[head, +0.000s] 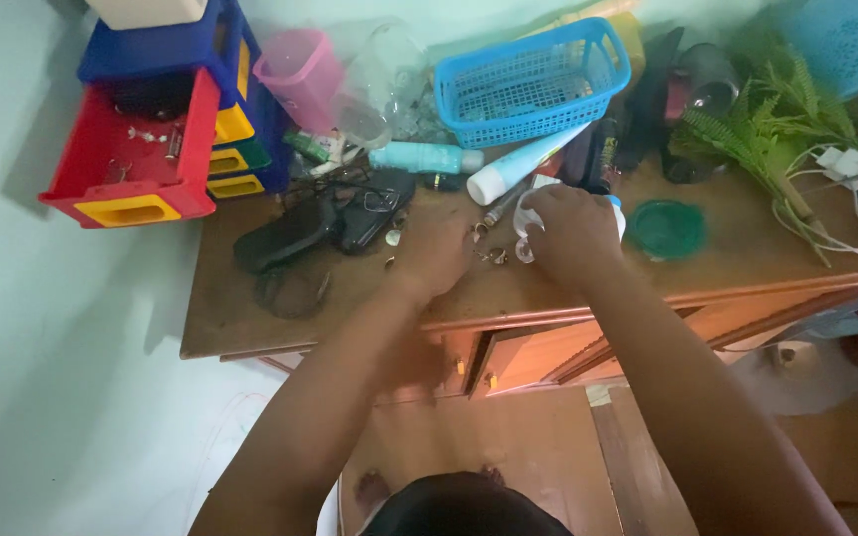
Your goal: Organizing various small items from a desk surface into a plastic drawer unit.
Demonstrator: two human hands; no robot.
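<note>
Both hands work close together near the middle of the wooden bench (250, 328); the left hand (436, 253) lies palm down with its fingers curled over a scatter of small metal bits (494, 255), though whether it grips any of them I cannot tell; the right hand (570, 233) is closed around a small white object (525, 216) that shows just at its fingertips, too hidden to name further; the two hands sit almost touching, with the metal bits between them. Just left of the left hand lies a black pouch (325, 226); behind the hands a white tube (523, 167) and a pale blue bottle (427, 157) lie on their sides; a blue plastic basket (533, 84) stands behind those, tilted; a pink cup (300, 67) stands farther left, beside a set of red and blue plastic drawers (151, 149) with one red drawer pulled out; a round green lid (665, 228) rests just right of the right hand; green fern-like leaves (767, 129) and white cables (851, 199) fill the far right.
</note>
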